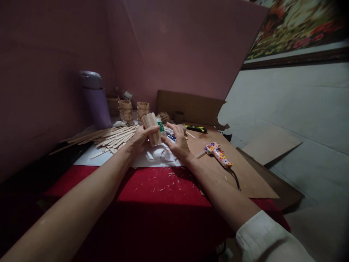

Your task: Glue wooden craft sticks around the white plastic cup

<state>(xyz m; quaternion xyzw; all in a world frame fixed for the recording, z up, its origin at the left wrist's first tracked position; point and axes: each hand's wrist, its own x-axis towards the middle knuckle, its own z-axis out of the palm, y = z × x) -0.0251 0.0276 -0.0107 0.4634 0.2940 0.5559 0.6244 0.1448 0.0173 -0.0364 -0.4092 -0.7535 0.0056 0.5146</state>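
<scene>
My left hand is closed round a small can with craft sticks standing side by side along its wall. The can is tilted, and a green-and-white label shows on its uncovered side. My right hand is just right of the can, fingers spread and curved. Its thumb is close to the can's lower edge; whether it touches I cannot tell. Beneath both hands lies crumpled white material on a white sheet. A heap of loose craft sticks fans out left of my left hand.
Right of my hands, a flower-patterned glue gun lies on cardboard, its cord trailing forward. Behind are a yellow-black box cutter, a twine ball, two wooden cups and a purple flask. Wood scraps litter the red cloth.
</scene>
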